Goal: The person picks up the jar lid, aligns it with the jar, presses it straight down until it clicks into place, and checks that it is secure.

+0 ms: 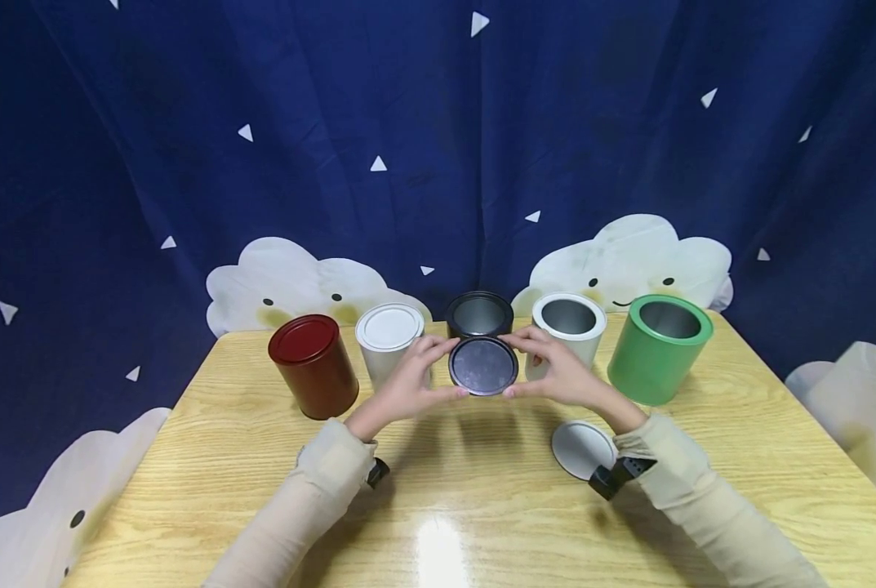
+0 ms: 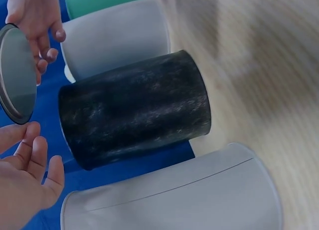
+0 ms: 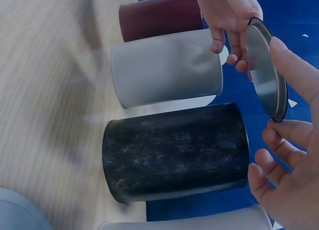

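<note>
Grip is taken on the round black lid (image 1: 484, 366): its left edge is pinched by the left hand (image 1: 417, 378), its right edge by the right hand (image 1: 558, 374). It is held above the wooden tabletop (image 1: 224, 457), near the mouth of the open black can (image 2: 134, 110). To the left, a closed dark red can (image 1: 320, 380) and a closed white can (image 1: 379, 357) are seen; to the right, an open white can (image 1: 583, 351) and an open green can (image 1: 646, 367). Near the right wrist, a white lid (image 1: 579, 449) is laid flat.
</note>
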`<control>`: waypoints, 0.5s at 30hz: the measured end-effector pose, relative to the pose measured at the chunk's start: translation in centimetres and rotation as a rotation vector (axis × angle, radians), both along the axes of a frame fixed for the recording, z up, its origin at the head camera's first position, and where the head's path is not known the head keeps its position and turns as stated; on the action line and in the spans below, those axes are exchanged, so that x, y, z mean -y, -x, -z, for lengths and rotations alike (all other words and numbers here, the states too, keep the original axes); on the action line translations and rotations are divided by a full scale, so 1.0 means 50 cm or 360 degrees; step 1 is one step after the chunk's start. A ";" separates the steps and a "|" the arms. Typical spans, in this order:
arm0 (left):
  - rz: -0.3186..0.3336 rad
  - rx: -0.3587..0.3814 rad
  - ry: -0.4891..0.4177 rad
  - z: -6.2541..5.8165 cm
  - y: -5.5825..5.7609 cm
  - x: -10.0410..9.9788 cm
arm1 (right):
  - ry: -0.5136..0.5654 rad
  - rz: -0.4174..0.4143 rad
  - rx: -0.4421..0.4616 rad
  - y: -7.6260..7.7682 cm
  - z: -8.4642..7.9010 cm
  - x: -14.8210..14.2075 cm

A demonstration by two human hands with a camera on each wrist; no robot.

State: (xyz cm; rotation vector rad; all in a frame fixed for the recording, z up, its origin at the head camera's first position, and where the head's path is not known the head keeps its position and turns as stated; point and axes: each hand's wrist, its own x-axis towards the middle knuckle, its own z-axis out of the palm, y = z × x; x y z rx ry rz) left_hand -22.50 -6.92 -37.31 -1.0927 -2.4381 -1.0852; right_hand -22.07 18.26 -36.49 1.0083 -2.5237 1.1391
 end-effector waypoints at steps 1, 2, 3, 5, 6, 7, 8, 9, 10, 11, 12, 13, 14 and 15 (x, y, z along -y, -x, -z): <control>0.0000 -0.0001 -0.0002 -0.003 0.002 -0.001 | 0.0005 0.0005 0.0000 0.001 -0.002 0.000; 0.0001 0.0004 -0.0002 -0.006 0.004 -0.002 | 0.0009 0.0012 0.0003 0.002 -0.005 -0.001; 0.0003 0.0013 -0.0005 -0.009 0.005 -0.003 | 0.0013 0.0013 -0.0003 0.004 -0.007 -0.001; -0.0003 0.0033 0.0001 -0.013 0.009 -0.006 | 0.0020 0.0015 -0.0014 0.008 -0.011 -0.003; -0.0003 0.0046 0.0000 -0.016 0.011 -0.007 | 0.0021 0.0018 -0.0019 0.009 -0.014 -0.004; -0.0003 0.0063 -0.0003 -0.018 0.013 -0.008 | 0.0019 0.0023 -0.0019 0.011 -0.017 -0.005; -0.0003 0.0077 -0.0005 -0.020 0.014 -0.009 | 0.0016 0.0024 -0.0019 0.014 -0.018 -0.005; -0.0002 0.0089 -0.0011 -0.021 0.016 -0.009 | 0.0014 0.0024 -0.0018 0.016 -0.020 -0.006; -0.0003 0.0099 -0.0016 -0.022 0.018 -0.010 | 0.0009 0.0027 -0.0011 0.018 -0.022 -0.007; -0.0002 0.0115 -0.0022 -0.024 0.020 -0.010 | 0.0001 0.0033 -0.0009 0.020 -0.024 -0.007; 0.0000 0.0128 -0.0033 -0.026 0.022 -0.010 | -0.0008 0.0042 -0.0003 0.022 -0.026 -0.007; 0.0001 0.0133 -0.0037 -0.027 0.024 -0.010 | -0.0016 0.0048 0.0002 0.024 -0.028 -0.007; 0.0001 0.0134 -0.0037 -0.029 0.026 -0.010 | -0.0022 0.0050 0.0002 0.027 -0.030 -0.007; -0.0002 0.0137 -0.0038 -0.031 0.029 -0.010 | -0.0028 0.0057 0.0000 0.029 -0.033 -0.007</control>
